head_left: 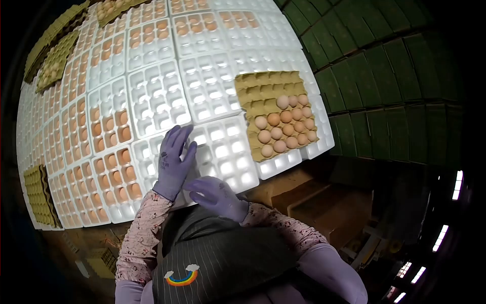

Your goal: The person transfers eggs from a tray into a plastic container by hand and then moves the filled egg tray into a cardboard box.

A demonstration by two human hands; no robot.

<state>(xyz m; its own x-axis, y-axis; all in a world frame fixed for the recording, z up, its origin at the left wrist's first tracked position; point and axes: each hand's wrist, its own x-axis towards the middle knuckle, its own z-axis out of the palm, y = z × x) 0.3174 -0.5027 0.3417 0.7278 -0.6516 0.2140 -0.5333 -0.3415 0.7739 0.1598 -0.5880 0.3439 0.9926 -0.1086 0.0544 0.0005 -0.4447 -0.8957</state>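
Note:
My left hand (173,161), in a purple glove, rests over the join between white foam egg trays, its fingers stretched and its thumb apart. Nothing shows in it. My right hand (218,198), gloved alike, lies by the near edge, fingers pointing left and parted, with no egg visible in it. Beside my hands is a white foam tray (218,163) with bare cells. To the right, a yellowish pulp egg tray (251,93) lies on the foam trays, its nearer rows holding several brown eggs (288,129).
Foam trays with brown eggs (116,177) fill the left side. Pulp trays stand stacked at the left edge (40,195) and far left (55,63). Green boxes (385,91) are piled along the right. A brown cardboard box (329,213) stands below the near edge.

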